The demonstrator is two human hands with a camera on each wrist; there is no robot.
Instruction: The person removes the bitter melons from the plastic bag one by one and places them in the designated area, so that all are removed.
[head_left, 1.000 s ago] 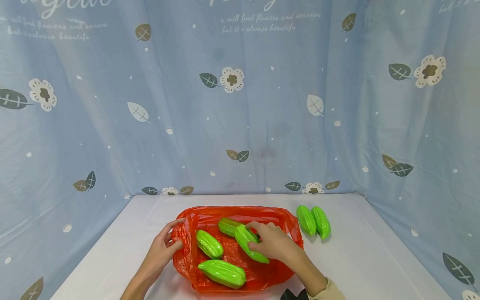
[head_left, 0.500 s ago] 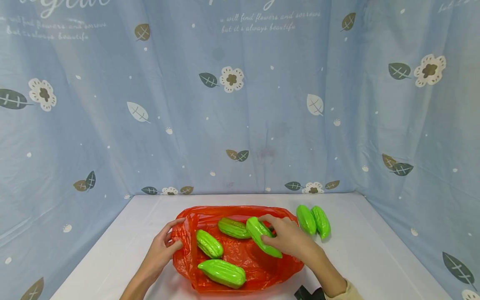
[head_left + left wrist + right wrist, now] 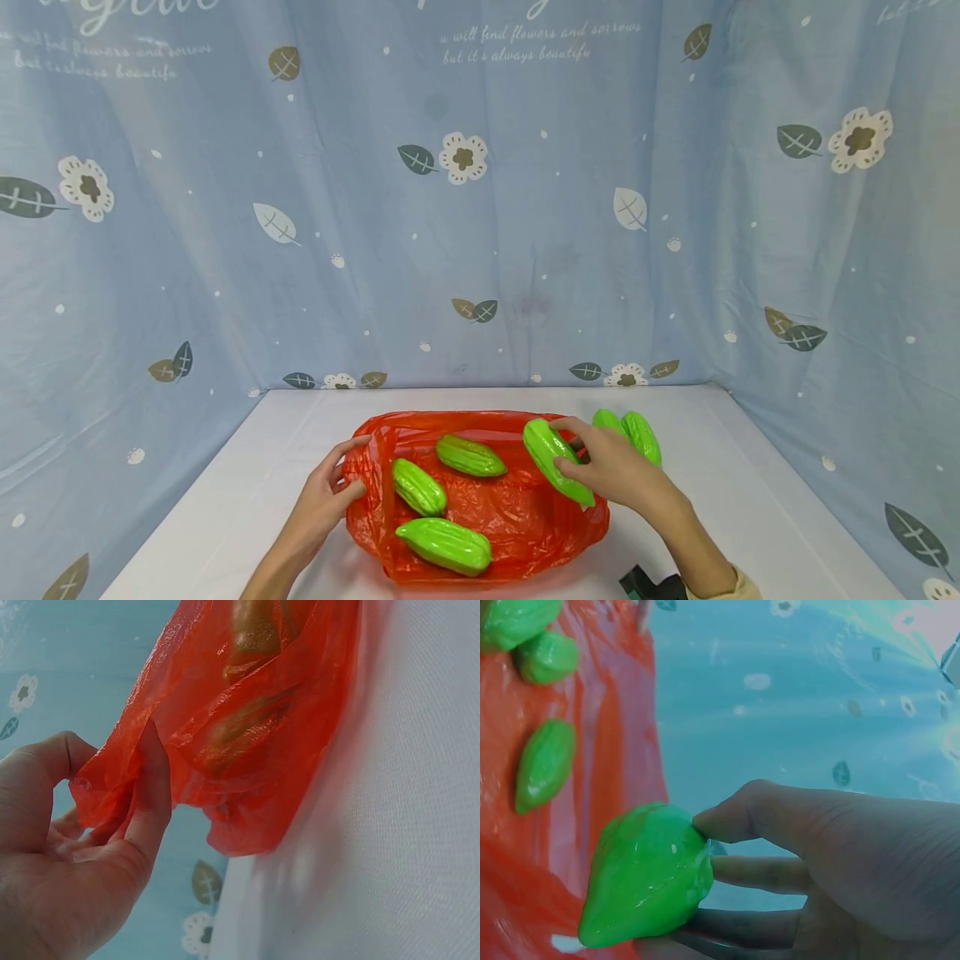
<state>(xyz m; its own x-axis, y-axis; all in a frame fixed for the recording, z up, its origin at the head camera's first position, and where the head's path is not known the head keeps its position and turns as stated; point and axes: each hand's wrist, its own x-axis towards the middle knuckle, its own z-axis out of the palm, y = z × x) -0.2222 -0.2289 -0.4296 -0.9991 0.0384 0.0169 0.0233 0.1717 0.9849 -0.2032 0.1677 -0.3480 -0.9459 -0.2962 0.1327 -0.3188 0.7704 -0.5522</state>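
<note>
A red plastic bag (image 3: pixel 517 542) lies spread open on the white table, with several ridged green bitter melons inside. These include a bitter melon (image 3: pixel 471 456) at the back, another bitter melon (image 3: pixel 418 488) at the left and a third bitter melon (image 3: pixel 444 546) at the front. My left hand (image 3: pixel 324 493) pinches the bag's left rim; the left wrist view shows the film between thumb and fingers (image 3: pixel 150 787). Over the bag's right rim my right hand (image 3: pixel 611 462) grips a glossy bitter melon (image 3: pixel 555 462), pointed end toward me. The right wrist view shows its pointed end (image 3: pixel 649 877) close up.
Two more green bitter melons lie on the table (image 3: pixel 750 517) right of the bag: one bitter melon (image 3: pixel 642 437) shows well, the other bitter melon (image 3: pixel 606 419) is partly behind my right hand. A blue patterned curtain (image 3: pixel 480 250) hangs around the back and sides.
My right hand has lifted the bitter melon from the bag's middle and carried it right to the rim, uncovering the back one. My left hand stays at the left rim.
</note>
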